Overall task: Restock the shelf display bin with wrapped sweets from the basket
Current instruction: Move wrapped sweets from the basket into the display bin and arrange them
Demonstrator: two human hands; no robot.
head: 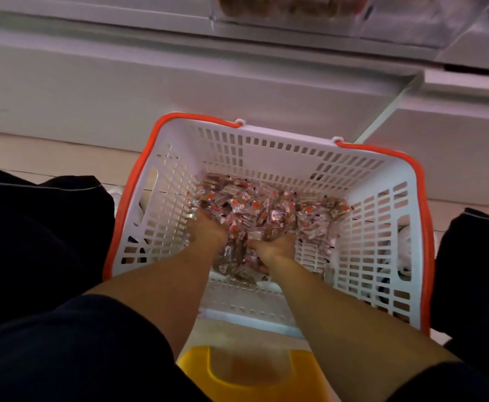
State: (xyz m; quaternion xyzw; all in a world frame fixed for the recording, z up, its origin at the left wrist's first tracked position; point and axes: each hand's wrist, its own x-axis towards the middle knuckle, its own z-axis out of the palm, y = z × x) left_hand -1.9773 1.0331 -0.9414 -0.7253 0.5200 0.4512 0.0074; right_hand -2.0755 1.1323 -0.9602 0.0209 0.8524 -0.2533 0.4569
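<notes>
We wear dark navy short sleeves [98,338] ending above the elbow, our forearms bare below them. Matching dark trousers [34,227] cover our knees at either side, a thin pale piping line crossing the left leg.
</notes>
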